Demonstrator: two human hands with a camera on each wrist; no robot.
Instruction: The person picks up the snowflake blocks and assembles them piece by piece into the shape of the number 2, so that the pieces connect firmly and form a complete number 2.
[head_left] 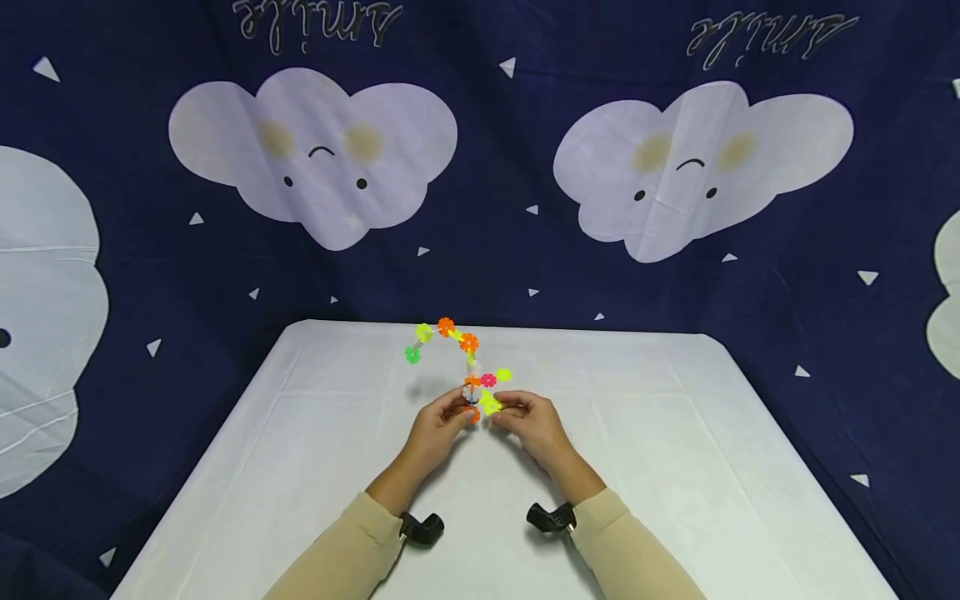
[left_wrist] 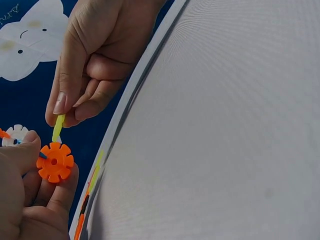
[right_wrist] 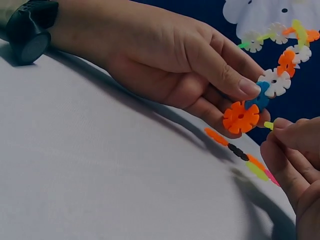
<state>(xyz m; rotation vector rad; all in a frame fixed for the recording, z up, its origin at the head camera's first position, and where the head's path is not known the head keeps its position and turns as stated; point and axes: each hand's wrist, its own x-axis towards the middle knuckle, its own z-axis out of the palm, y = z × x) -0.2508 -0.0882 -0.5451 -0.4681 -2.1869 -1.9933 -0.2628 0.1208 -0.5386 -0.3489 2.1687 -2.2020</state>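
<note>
A chain of interlocking snowflake discs (head_left: 468, 343) in green, yellow, orange and white curves up and to the left in the head view. My left hand (head_left: 441, 423) grips its near end, thumb on the blue disc (right_wrist: 258, 96), with an orange disc (left_wrist: 55, 162) at the end resting by the fingertips. My right hand (head_left: 534, 423) pinches a yellow disc (left_wrist: 58, 128) between thumb and forefinger. In the left wrist view this yellow disc, seen edge-on, stands right at the orange disc's upper rim. Most of it is hidden by the fingers in the right wrist view.
Beyond the hands shows a row of more discs, including a black disc (right_wrist: 238, 151), a pink disc (head_left: 488, 380) and a yellow one (head_left: 504, 375). All this is over a white table (head_left: 337, 467). A dark blue cloth with clouds (head_left: 495, 167) hangs behind its far edge.
</note>
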